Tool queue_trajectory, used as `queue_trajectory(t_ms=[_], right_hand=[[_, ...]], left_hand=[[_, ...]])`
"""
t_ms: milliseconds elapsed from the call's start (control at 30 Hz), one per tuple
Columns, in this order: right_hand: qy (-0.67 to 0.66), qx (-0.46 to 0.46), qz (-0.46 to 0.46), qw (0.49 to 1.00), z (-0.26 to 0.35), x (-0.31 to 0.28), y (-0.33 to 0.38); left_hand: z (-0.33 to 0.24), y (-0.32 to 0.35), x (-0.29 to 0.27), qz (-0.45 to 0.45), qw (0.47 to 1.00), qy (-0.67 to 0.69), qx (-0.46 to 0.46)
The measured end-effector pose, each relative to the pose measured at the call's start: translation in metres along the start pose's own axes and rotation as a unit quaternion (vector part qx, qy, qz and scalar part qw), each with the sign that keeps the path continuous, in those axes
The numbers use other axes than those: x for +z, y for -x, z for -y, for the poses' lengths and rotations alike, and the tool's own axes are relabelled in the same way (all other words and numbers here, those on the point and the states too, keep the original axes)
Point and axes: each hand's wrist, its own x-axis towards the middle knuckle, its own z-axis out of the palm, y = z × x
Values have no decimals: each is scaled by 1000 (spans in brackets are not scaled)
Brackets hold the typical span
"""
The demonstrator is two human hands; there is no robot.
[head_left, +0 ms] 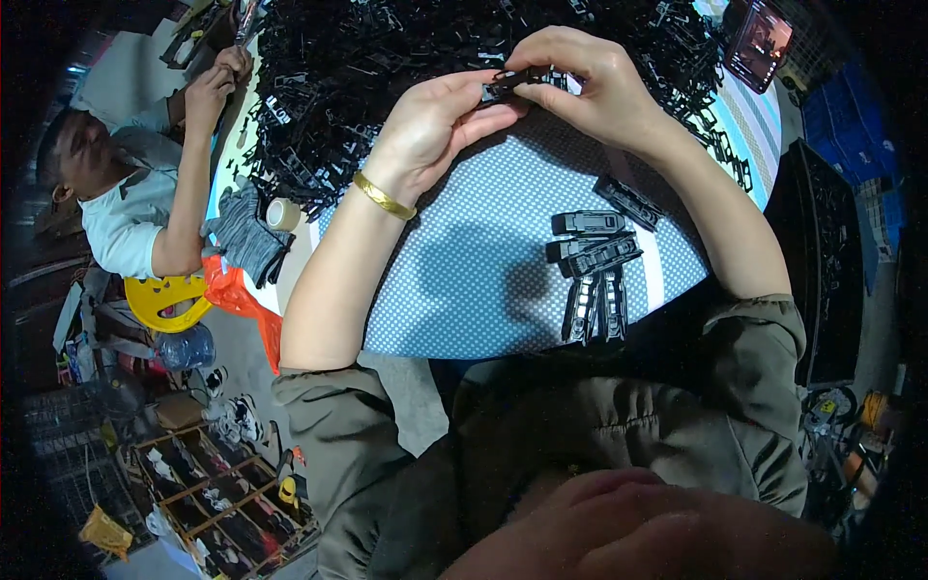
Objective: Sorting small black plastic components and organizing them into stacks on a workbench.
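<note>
At the near edge of the heap, a small, narrow black plastic part (520,80) is held between both hands. My left hand (425,126) pinches its left end, where a greyish bit shows by the thumb. Fingers and thumb of my right hand (601,92) close on its other end. Part of the piece is hidden by the fingers. Below my right wrist, several long black plastic pieces (594,253) lie grouped on the dotted tablecloth (464,261). One more black piece (628,201) rests aslant just above them.
A large heap of black plastic parts (387,48) covers the table's far side. At left lie a tape roll (282,215), grey gloves (249,232) and an orange bag (237,295). A co-worker (135,203) sits there. A phone (759,43) stands far right.
</note>
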Motion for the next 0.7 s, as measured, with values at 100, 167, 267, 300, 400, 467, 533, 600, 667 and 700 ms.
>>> queue_trajectory(t_ms=[100,167,267,300,400,467,533,600,667,700], right_hand=[[25,-18,8,999,-4,-1,0],[-27,42,20,999,-1,-2,-1],[-69,104,19,992,6,-8,-5],[-69,104,20,992,3,-7,-3],[-5,29,26,999,-4,-2,1],[41,-7,28,999,-3,-1,1],[47,-24,18,998,-5,4,3],[35,-36,5,999,-3,8,2],[51,-49,-7,997,-2,11,2],[64,-66,-18,996,-1,12,2]], left_hand=[[3,0,2,-10,1000,-12,6],[3,1,4,-26,999,-28,11],[-1,4,3,-39,998,-41,17],[-1,3,3,-32,999,-37,15],[1,2,5,-26,998,-46,18],[4,1,4,-19,999,-26,13],[6,0,3,-9,1000,-7,7],[6,-1,1,-13,999,24,17],[9,0,0,-17,999,20,21],[10,-1,-1,-26,999,16,28]])
